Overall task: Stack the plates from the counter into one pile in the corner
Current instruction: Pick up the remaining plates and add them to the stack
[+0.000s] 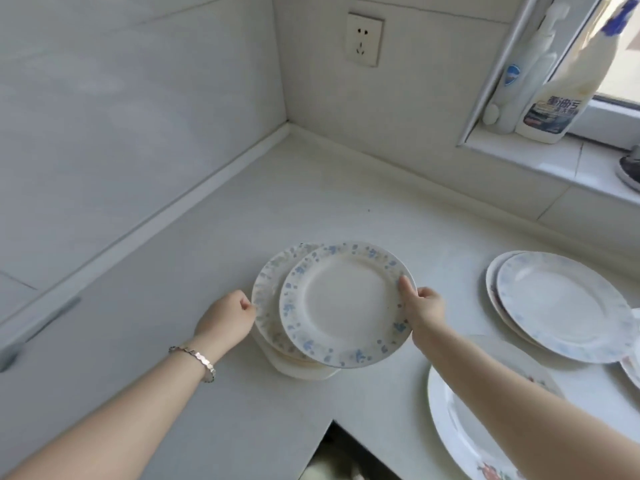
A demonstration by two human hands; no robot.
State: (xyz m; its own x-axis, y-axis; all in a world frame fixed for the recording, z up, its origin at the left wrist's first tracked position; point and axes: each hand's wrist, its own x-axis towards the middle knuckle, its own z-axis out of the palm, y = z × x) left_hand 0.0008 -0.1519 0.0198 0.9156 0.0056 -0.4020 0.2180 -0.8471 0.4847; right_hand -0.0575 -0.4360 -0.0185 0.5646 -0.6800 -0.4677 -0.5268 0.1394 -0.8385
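Head camera view of a white counter (207,254) that meets tiled walls at a corner. A large flowered plate (460,427) lies at lower right, partly under the right forearm, and overlapping plates (561,306) sit beyond it. A pile of plates (270,306) rests mid-counter, well short of the corner. Over the pile, shifted right, is a blue-speckled plate (346,303). The right hand (424,310) pinches this plate's right rim, thumb on top. The left hand (225,317), fingers curled, touches the pile's left rim; whether it grips cannot be told. A bracelet (194,358) circles the left wrist.
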